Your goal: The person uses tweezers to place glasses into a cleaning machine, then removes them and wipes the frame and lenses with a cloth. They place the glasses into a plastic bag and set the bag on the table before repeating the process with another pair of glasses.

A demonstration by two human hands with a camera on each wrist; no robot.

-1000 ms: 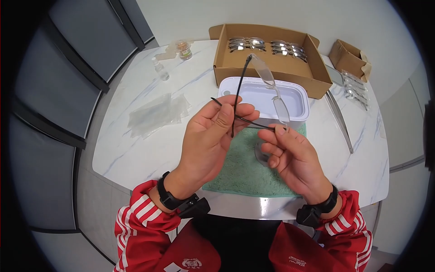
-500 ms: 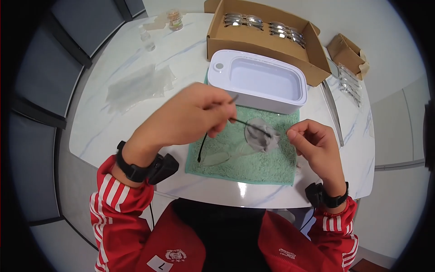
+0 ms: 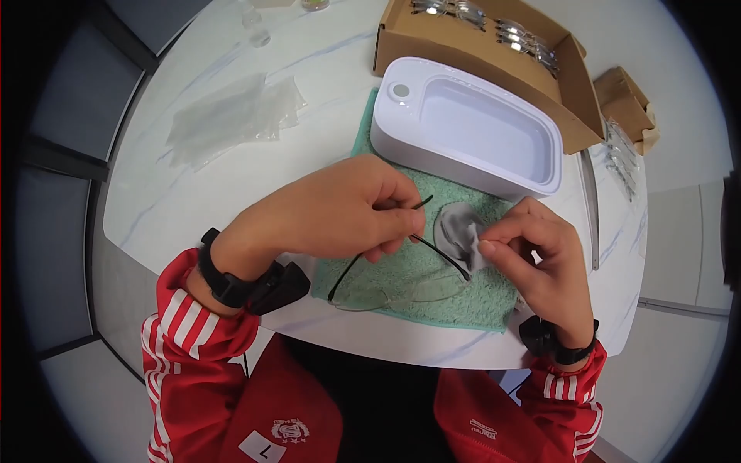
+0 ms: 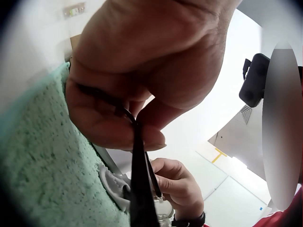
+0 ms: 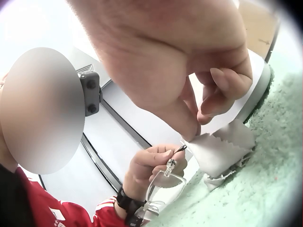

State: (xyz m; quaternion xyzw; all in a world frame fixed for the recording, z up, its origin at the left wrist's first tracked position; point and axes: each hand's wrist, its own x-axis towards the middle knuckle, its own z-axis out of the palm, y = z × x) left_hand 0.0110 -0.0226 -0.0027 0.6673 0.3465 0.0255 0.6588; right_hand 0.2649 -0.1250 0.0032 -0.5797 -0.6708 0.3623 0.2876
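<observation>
In the head view my left hand (image 3: 347,204) grips a pair of eyeglasses by the thin black temples (image 3: 444,256). The clear lenses (image 3: 440,288) hang toward me over a green towel (image 3: 490,305). Thumb and fingertips of my right hand (image 3: 546,258) pinch the edge of a grey cloth (image 3: 455,229), which is bunched on the towel right of the glasses. The right wrist view shows the cloth (image 5: 220,151) lifted at that pinched corner, with the glasses (image 5: 165,182) beyond it. Up close in the left wrist view, a dark temple (image 4: 139,175) runs out from the curled fingers.
A white tub-shaped cleaner (image 3: 394,127) with a round button stands at the towel's back edge. Behind it, a cardboard box (image 3: 478,58) contains rows of glasses. Clear plastic sleeves (image 3: 231,119) lie left, a small bottle (image 3: 255,27) farther back. Bagged glasses (image 3: 621,158) lie right.
Both hands held the glasses up in front of the tub at first. The right hand let go and went down to the cloth, now pinching it; the left lowered the glasses over the towel.
</observation>
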